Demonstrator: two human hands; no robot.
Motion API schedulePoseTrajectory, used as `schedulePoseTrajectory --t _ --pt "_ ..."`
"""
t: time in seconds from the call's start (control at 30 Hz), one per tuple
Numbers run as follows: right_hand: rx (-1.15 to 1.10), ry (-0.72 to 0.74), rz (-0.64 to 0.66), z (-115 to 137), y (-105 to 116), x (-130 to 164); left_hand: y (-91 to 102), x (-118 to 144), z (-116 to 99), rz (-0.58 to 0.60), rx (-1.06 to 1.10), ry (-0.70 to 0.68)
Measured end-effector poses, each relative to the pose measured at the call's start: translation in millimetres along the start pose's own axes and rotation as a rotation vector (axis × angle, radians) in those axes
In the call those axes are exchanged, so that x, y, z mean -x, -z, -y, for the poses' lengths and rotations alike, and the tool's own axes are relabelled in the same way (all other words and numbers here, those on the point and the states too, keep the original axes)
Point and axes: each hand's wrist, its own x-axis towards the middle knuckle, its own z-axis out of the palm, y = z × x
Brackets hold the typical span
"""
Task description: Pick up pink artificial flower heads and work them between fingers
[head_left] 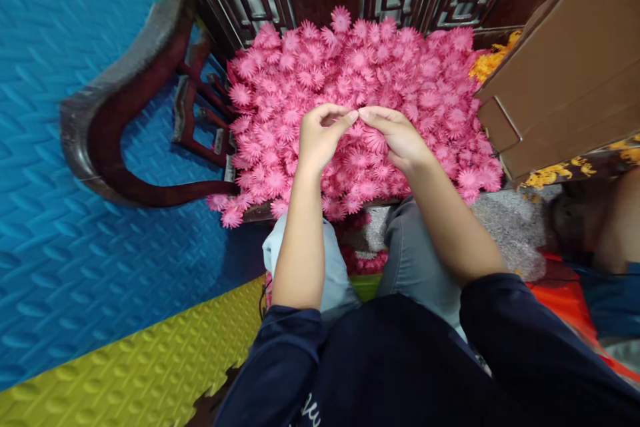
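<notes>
Both hands are pinching: in the left hand (317, 137) and the right hand (403, 140), thumb and fingers are closed, and the tips of the two hands meet. What is between them, if anything, I cannot tell. For such fine fingerwork, I think a light pinch and steady wrists are best, so petals are not crushed. The pink daisy-like flowers (350, 63) lie heaped under the hands, with narrow, pointed petals, looking artificial. Beside them curves a glossy dark wooden armrest (103, 123); opposite leans flat brown cardboard (565, 60).
</notes>
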Motion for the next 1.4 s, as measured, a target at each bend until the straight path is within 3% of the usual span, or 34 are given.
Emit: schedulePoseTrajectory --t 0.23,0.47,1.2,1.4 --pt "-0.02 -0.027 0.023 1.3 -0.1 1.5 1.7 1.0 -4.3 -0.064 -0.138 -0.077" --pt "-0.006 -0.002 0.028 0.2 -0.3 0.9 2.1 2.1 -3.3 -0.028 -0.195 -0.153" --pt "-0.095 -0.12 0.06 1.4 -0.5 1.3 1.9 -1.7 -2.4 -0.007 -0.05 -0.074" --pt "-0.082 -0.072 -0.059 1.0 1.0 0.8 1.3 -5.1 0.7 0.007 0.039 -0.041"
